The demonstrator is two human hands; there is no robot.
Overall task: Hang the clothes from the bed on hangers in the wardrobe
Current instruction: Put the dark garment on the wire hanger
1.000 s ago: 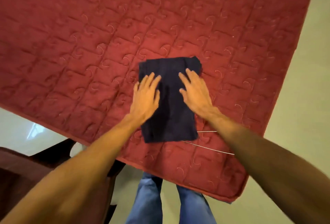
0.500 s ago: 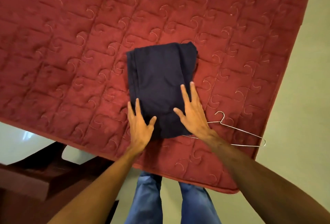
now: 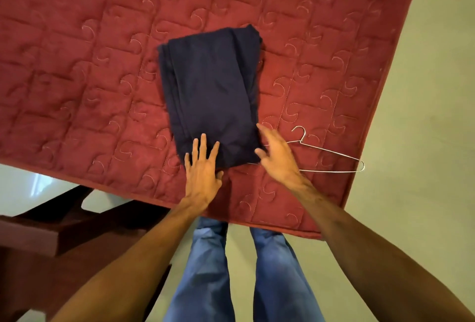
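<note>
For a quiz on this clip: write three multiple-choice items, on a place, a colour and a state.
1. Where does the wire hanger lie? A on the floor; B on the bed, right of the folded garment; C on top of the garment.
2. What colour is the folded garment? A white; B dark blue; C green.
3. How is the left hand? A gripping the hanger; B flat, fingers straight, on the garment's near edge; C clenched in a fist.
Key: 1 B, the wire rests on the bed; 2 B, navy against the red cover; 3 B, fingers spread on the cloth.
</note>
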